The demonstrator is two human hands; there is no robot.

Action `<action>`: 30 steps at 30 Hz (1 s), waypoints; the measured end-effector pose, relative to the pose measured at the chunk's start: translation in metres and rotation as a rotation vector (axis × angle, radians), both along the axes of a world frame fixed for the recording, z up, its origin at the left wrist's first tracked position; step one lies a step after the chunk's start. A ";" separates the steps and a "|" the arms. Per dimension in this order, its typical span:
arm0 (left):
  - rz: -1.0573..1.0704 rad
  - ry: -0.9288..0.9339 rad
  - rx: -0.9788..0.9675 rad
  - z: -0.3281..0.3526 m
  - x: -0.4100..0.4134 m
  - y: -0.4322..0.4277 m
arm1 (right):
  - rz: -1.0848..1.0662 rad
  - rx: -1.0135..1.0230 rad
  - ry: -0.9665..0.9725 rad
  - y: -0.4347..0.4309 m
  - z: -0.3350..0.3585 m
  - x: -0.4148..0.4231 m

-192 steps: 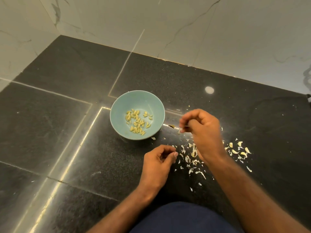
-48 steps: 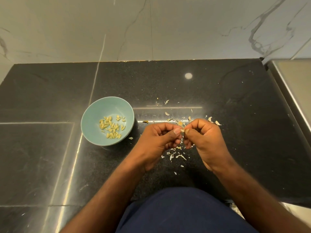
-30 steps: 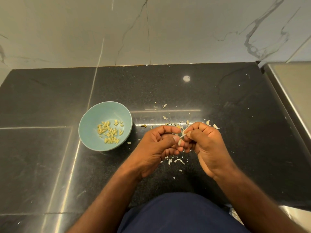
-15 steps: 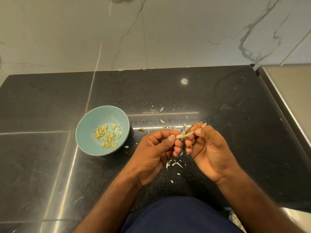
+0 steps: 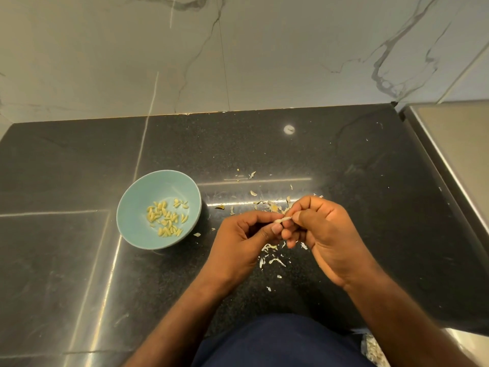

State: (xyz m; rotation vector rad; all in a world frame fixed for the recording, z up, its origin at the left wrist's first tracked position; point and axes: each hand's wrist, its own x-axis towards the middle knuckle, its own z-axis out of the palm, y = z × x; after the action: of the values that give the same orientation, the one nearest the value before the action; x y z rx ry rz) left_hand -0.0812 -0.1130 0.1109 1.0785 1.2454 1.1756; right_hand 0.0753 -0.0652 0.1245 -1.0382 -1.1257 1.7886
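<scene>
two hands pinch seed [image 5: 282, 220], bowl [image 5: 137, 197] left.

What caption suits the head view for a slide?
Left hand and right hand pinch a pale seed above a black counter strewn with husks, beside a blue bowl of peeled seeds.
</scene>
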 end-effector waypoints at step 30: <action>0.155 0.057 -0.022 -0.003 -0.001 -0.002 | -0.144 0.158 -0.345 0.000 -0.003 0.000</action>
State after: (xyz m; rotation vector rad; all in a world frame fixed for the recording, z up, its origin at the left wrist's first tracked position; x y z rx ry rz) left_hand -0.0826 -0.1149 0.1080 1.0193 1.4036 1.2520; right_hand 0.0749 -0.0647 0.1219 -1.3280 -1.3378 1.4165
